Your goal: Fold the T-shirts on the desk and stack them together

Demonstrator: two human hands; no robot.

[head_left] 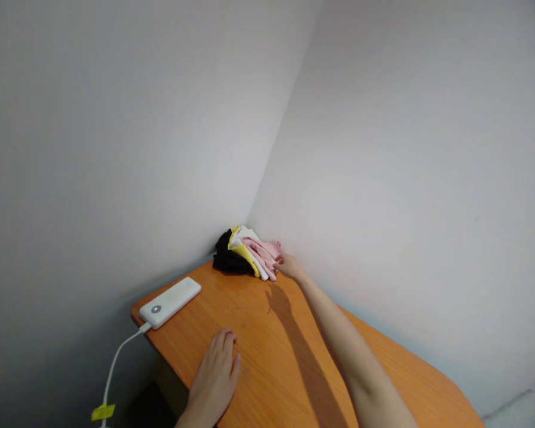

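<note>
In the far corner of the wooden table lies a crumpled pile of fabric. It holds a pink cloth (263,252), a white cloth with yellow edging (245,238) and a black cloth (227,258). My right hand (288,265) reaches out to the right side of the pile, its fingers closed at the edge of the pink cloth; the fingertips are small and partly hidden. Nearer to me, my left hand (216,371) lies palm down on the tabletop, fingers stretched out, holding nothing.
A white power bank (170,302) rests by the table's (254,321) left edge. Its white cable (113,362), with a yellow tag (103,411), hangs down off that edge. Two pale walls meet behind the fabric pile. My right arm casts a shadow across the wood.
</note>
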